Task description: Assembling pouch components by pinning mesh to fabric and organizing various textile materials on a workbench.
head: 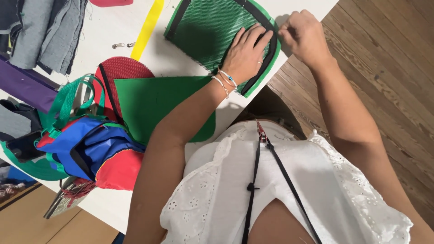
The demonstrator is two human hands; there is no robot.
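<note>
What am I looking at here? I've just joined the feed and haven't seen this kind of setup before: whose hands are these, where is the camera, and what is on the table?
There is no machine: a person works with bare hands, and the one camera sits on their head, looking down over their white top.

The left hand lies flat on a green mesh panel edged with black trim, pressing it onto the white table. The right hand pinches at the panel's far edge; what its grip holds is too small to tell.

Nearer the body lie a plain green fabric piece, a red mesh piece, and a bundle of blue and red fabric with green straps. A yellow strip and grey cloth lie further off.
</note>
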